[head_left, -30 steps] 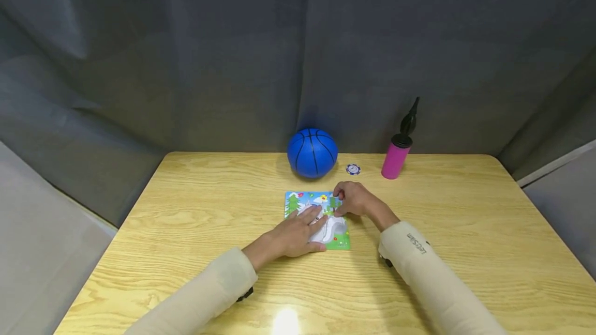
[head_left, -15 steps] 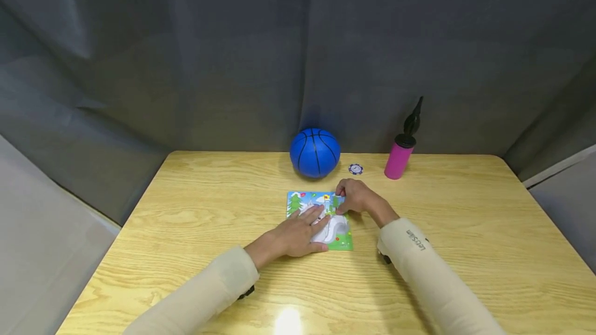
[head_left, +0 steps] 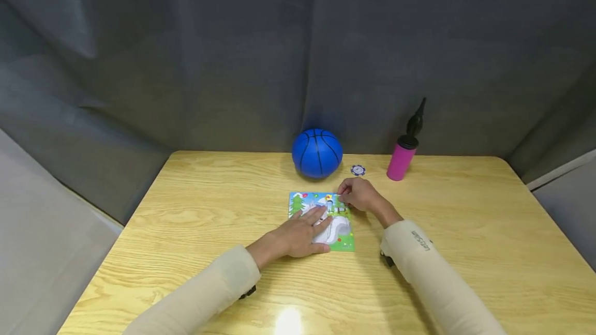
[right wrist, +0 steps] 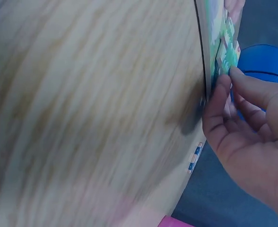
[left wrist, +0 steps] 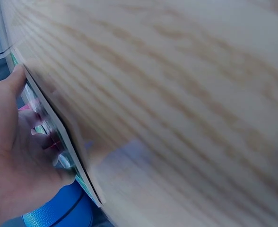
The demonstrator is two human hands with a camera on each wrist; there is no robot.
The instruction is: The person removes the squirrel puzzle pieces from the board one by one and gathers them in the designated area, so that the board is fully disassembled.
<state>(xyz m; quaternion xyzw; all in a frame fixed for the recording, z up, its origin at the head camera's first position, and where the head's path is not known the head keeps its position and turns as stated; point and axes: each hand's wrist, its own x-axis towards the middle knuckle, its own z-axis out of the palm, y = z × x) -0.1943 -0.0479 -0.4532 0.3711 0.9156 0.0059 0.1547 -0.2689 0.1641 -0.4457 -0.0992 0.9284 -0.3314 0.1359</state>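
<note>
A flat jigsaw puzzle (head_left: 343, 243) with a cartoon picture of a grey-white animal, trees and grass lies on the wooden table. My left hand (head_left: 298, 235) rests on it with fingers spread, covering its lower left and middle. At the upper right corner, my right hand (head_left: 362, 194) pinches a puzzle piece (right wrist: 228, 56) with a green tree print between thumb and forefinger. In the right wrist view that piece stands tilted up from the board. The thumb of the left hand (left wrist: 16, 146) lies along the puzzle's near edge in the left wrist view.
A blue basketball (head_left: 317, 154) sits behind the puzzle near the table's back edge. To its right lie a blue-and-white poker chip (head_left: 358, 170) and a pink hand pump (head_left: 401, 162) with a black nozzle, standing upright. A dark curtain (head_left: 233, 66) hangs behind the table (head_left: 209, 185).
My right thumb has drawn up toward the forefinger at the puzzle's upper right corner, and the piece there is tilted up. The left hand stays on the puzzle. The head view has shifted slightly.
</note>
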